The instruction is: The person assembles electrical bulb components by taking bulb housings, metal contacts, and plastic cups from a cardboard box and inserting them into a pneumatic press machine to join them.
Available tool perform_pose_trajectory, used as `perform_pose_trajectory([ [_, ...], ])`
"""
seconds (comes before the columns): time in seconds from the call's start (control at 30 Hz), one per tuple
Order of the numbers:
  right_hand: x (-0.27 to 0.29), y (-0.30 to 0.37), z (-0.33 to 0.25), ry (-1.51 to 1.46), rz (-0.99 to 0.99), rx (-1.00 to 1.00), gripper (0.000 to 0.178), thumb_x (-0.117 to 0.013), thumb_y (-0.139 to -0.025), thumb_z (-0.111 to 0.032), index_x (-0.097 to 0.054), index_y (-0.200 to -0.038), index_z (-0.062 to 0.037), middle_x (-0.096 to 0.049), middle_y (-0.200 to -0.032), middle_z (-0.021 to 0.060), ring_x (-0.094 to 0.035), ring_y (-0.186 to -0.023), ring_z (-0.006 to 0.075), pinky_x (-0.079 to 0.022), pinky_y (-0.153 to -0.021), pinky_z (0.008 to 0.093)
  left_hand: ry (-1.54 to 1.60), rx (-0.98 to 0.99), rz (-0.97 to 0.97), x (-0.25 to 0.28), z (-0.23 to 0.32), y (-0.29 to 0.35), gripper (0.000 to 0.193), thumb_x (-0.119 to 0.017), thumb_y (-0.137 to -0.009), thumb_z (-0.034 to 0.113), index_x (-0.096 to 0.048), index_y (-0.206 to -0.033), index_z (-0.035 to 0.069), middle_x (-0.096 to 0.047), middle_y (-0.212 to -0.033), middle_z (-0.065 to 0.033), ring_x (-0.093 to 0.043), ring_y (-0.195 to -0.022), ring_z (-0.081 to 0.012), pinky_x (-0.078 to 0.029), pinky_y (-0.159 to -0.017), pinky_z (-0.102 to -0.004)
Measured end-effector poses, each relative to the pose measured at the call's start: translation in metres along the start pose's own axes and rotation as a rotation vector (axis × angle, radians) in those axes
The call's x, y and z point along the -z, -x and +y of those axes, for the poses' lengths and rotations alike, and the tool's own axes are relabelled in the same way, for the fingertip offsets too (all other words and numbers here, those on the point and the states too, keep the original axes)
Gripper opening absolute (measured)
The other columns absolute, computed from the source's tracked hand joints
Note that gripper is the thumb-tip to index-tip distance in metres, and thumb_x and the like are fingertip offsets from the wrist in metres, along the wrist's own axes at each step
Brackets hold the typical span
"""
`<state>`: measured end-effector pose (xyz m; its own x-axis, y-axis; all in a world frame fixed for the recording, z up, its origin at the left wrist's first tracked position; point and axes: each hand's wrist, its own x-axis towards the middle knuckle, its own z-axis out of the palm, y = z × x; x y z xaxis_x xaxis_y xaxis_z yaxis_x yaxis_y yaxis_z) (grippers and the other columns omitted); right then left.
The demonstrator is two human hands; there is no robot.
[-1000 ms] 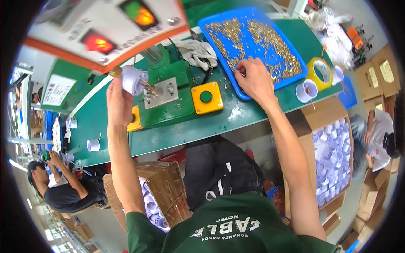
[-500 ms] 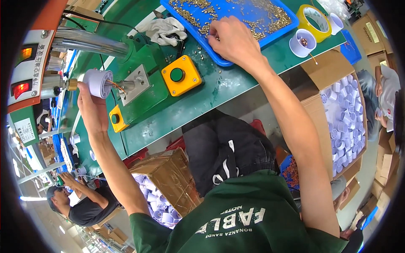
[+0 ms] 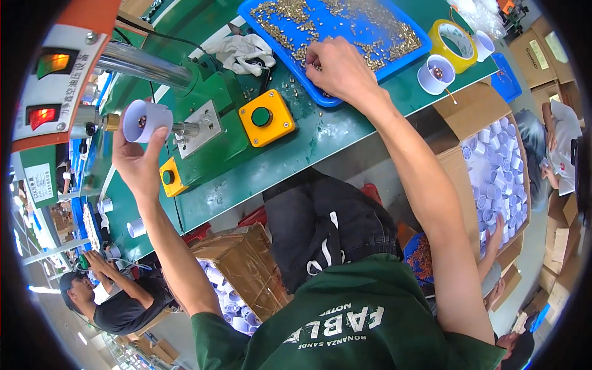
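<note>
- Our left hand (image 3: 137, 163) grips a pale lavender plastic cup (image 3: 158, 118) at the scene's left, coppery bits showing inside.
- Our right hand (image 3: 340, 69) bends its fingers over the near-left part of the blue plastic tray (image 3: 404, 69), among small brass-coloured metal pieces (image 3: 401, 38); we cannot tell whether it pinches any.
- We judge the work partway: a second lavender cup (image 3: 431, 86), its coppery contents visible, stands right on the green tabletop (image 3: 336, 135).
- We cannot tell whether the boxed lavender cups (image 3: 493, 179) at right are finished.

Green bench (image 3: 327, 132): blue tray (image 3: 338, 26), tape roll (image 3: 436, 43).
</note>
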<state>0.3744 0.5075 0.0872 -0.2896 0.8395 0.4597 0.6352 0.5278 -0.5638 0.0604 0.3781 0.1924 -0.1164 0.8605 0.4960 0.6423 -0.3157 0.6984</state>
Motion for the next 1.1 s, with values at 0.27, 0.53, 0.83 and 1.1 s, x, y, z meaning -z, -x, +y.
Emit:
perform_pose_trajectory([
  [0.27, 0.006, -0.002, 0.001, -0.039, -0.099, 0.009, 0.011, -0.063, -0.072, -0.007, -0.068, -0.075, 0.0025, -0.066, -0.075, 0.0246, -0.065, -0.076, 0.0406, -0.052, -0.074, 0.0480, 0.068, 0.059, 0.080, -0.006, -0.008, 0.011, 0.049, -0.069, -0.088, 0.004, -0.049, -0.131, -0.005, -0.062, -0.125, -0.0157, -0.060, -0.113, -0.0204, -0.049, -0.096, -0.0345],
  [0.53, 0.012, -0.001, -0.001, -0.094, -0.177, -0.031, 0.013, -0.068, -0.083, -0.012, -0.066, -0.084, 0.0007, -0.067, -0.082, 0.0152, -0.062, -0.084, 0.0327, -0.049, -0.077, 0.0440, -0.040, -0.015, 0.061, -0.005, -0.008, 0.011, 0.048, -0.070, -0.089, 0.009, -0.049, -0.131, -0.005, -0.063, -0.122, -0.0148, -0.061, -0.109, -0.0193, -0.048, -0.097, -0.0337],
  [0.83, 0.005, 0.002, 0.001, -0.016, -0.042, -0.032, 0.013, -0.069, -0.084, -0.015, -0.069, -0.086, -0.0027, -0.068, -0.082, 0.0138, -0.061, -0.085, 0.0323, -0.049, -0.078, 0.0439, 0.759, 0.484, 0.259, -0.001, 0.003, 0.001, 0.059, -0.057, -0.096, 0.048, -0.044, -0.139, 0.009, -0.056, -0.132, -0.0109, -0.051, -0.125, -0.0248, -0.037, -0.107, -0.0392],
  [1.1, 0.003, 0.006, 0.000, 0.001, -0.038, -0.016, 0.012, -0.068, -0.084, -0.014, -0.071, -0.088, -0.0030, -0.069, -0.084, 0.0136, -0.061, -0.087, 0.0314, -0.049, -0.080, 0.0433, 0.726, 0.607, 0.167, -0.015, 0.011, 0.002, 0.056, -0.053, -0.096, 0.053, -0.048, -0.136, 0.014, -0.054, -0.137, -0.0121, -0.048, -0.127, -0.0249, -0.037, -0.103, -0.0438],
])
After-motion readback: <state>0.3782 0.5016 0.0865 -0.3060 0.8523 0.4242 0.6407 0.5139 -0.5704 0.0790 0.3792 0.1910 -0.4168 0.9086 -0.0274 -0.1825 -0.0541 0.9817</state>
